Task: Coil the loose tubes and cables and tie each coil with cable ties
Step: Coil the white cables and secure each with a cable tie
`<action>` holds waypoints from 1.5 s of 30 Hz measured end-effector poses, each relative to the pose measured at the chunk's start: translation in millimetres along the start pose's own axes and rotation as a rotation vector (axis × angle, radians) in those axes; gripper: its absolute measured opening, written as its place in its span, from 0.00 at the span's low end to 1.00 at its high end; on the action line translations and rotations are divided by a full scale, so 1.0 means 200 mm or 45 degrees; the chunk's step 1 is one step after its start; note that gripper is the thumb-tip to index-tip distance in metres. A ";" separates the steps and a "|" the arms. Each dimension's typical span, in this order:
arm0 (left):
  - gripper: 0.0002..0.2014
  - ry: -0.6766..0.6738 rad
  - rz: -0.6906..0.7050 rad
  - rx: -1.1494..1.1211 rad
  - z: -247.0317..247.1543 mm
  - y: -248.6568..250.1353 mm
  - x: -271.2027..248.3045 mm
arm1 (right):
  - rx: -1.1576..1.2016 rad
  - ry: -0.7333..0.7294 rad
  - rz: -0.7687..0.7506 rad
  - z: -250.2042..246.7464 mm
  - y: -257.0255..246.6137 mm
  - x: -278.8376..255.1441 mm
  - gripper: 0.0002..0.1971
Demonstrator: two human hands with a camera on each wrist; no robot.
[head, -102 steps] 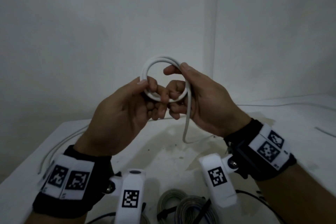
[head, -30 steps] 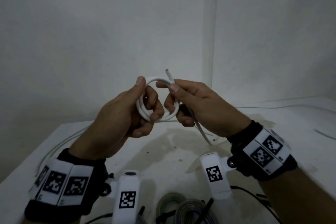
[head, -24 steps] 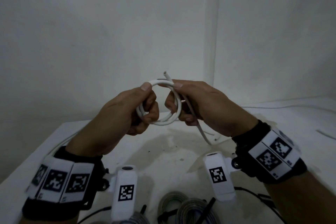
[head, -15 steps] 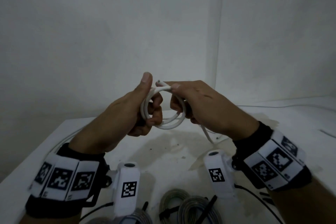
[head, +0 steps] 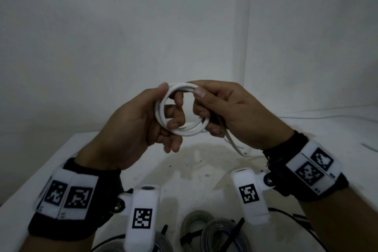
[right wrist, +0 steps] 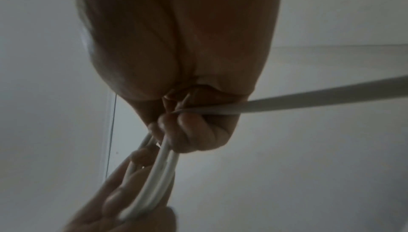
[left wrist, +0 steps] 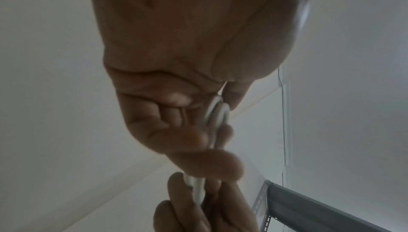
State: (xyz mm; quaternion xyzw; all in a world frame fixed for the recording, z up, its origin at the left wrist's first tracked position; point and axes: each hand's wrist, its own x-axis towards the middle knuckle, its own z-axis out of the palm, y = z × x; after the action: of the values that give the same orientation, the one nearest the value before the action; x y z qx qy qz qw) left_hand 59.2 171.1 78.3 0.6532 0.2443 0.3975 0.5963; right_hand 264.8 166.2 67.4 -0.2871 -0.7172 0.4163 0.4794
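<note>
A white tube coil (head: 189,132) of a few turns is held up above the table between both hands. My left hand (head: 167,108) grips its left side, thumb on the top and fingers curled through the ring. My right hand (head: 202,110) pinches the top right of the coil with thumb and forefinger, its other fingers curled round the right side. The tube's loose tail (head: 234,144) drops from the right hand to the table. The left wrist view shows the coil (left wrist: 217,113) edge-on. In the right wrist view the coil (right wrist: 159,174) and the tail (right wrist: 309,99) leave my fist.
Grey cable coils (head: 216,233) bound with black ties lie at the near table edge. A thin white cable (head: 327,116) runs along the back right of the white table (head: 204,165). A black cable (head: 296,216) lies near right. A grey shelf frame (left wrist: 309,206) stands nearby.
The tube's free end, which stuck up above the coil, now lies flat along the coil's top under both thumbs. The hands have shifted slightly higher and closer.
</note>
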 end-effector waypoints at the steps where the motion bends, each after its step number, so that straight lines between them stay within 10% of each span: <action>1: 0.21 -0.010 -0.019 0.007 -0.01 0.00 0.00 | -0.021 -0.004 -0.007 -0.01 0.00 0.00 0.16; 12: 0.17 0.016 0.112 -0.184 -0.01 0.02 -0.03 | 0.427 -0.055 0.008 -0.04 0.07 0.02 0.19; 22: 0.20 0.105 0.043 0.100 0.00 0.00 -0.02 | -0.054 0.247 -0.121 -0.03 0.04 0.02 0.15; 28: 0.17 0.130 0.175 -0.075 0.02 -0.03 0.00 | 0.392 -0.080 -0.002 -0.06 0.04 0.01 0.21; 37: 0.19 0.249 0.208 0.519 0.03 -0.01 -0.01 | -0.018 0.193 -0.076 -0.02 0.03 0.02 0.17; 45: 0.17 0.191 0.249 -0.045 0.05 -0.05 0.02 | 0.409 -0.016 0.008 -0.01 0.03 0.02 0.21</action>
State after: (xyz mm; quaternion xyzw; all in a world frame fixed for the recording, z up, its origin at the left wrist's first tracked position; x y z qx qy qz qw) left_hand 71.3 170.7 69.8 0.6317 0.2163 0.5057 0.5462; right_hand 265.8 173.8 65.3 -0.2064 -0.6435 0.5290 0.5133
